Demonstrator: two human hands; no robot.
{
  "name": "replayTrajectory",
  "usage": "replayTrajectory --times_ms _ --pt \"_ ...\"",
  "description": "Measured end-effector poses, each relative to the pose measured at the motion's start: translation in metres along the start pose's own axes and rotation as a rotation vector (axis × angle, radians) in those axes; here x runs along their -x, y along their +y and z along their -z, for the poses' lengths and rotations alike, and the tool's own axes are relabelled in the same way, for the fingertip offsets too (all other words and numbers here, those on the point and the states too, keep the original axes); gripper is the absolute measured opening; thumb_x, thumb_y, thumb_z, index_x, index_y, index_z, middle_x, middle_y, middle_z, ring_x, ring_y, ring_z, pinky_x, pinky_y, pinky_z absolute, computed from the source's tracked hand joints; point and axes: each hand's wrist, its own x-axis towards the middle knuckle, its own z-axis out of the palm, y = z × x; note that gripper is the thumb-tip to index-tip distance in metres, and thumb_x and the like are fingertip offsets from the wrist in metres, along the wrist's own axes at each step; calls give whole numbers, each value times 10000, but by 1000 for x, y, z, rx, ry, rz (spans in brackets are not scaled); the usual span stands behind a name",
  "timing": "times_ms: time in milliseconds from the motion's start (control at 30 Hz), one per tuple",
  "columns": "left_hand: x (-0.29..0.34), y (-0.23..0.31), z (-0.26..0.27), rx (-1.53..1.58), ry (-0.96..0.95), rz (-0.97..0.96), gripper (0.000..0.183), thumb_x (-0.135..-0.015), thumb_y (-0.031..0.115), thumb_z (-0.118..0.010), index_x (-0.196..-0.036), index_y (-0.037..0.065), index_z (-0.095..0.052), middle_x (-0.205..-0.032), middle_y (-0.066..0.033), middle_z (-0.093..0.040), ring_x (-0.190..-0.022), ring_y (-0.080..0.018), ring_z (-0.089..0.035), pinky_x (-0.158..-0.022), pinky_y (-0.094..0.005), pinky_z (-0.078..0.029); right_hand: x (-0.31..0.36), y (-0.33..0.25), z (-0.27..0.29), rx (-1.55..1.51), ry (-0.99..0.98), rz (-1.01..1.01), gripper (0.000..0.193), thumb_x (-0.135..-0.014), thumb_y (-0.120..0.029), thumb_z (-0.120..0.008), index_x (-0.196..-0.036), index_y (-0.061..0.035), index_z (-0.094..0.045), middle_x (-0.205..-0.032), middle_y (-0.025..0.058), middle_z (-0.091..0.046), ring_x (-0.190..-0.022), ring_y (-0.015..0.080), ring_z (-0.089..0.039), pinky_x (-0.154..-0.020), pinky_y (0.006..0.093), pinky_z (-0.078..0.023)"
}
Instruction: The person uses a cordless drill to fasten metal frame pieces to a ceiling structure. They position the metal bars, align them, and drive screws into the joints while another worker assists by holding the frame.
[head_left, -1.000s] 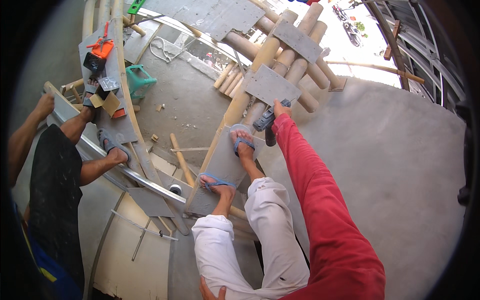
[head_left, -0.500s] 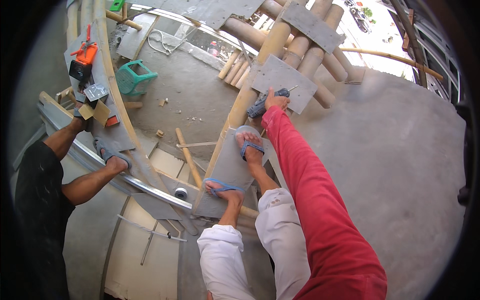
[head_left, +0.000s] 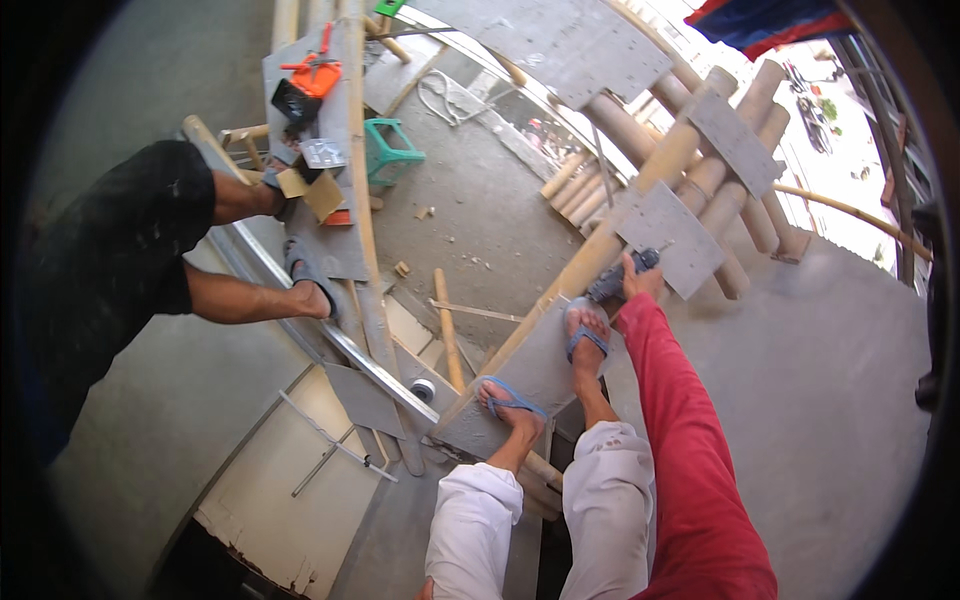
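I see my right hand right of the frame's centre, at the end of a long red sleeve that runs up from the lower right. Its fingers are wrapped tight around a dark power tool, which sits against the lower left edge of a grey board. That board lies across a long bamboo pole slanting from the lower middle toward the upper right. My left hand is out of the picture, so I cannot tell whether it holds anything.

Just below the tool, my two feet in blue sandals stand on another grey board resting on the same pole, one foot close under the tool, the other lower left of it. My white trousers fill the bottom middle.

A bundle of thick bamboo poles lies in the upper right, with a further grey board set on them.

On the left, a second person in a black shirt reaches toward a grey plank, one sandalled foot on it. An orange tool rests near the plank's top end, and a green stool stands on the concrete floor just right of it.
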Motion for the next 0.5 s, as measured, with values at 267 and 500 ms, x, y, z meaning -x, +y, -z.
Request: replayTrajectory --times_ms 267,500 --pt "31 -39 13 -42 10 -91 858 -843 347 -742 -1523 79 -293 -1456 -285 -398 -1331 -471 -380 -1107 -501 -343 158 22 130 -325 -172 407 327 -908 -302 -672 -1032 0 -654 -915 141 -680 -855 254 -655 -812 359 -514" --pt "23 -88 25 152 8 -215 803 -865 368 -714 -1517 101 -329 -1443 -276 -440 -1332 -458 -408 -1075 -508 -377 377 -137 402 -767 -312 525 165 -947 -57 -600 -1077 45 -604 -926 101 -675 -816 155 -657 -764 300 -552"
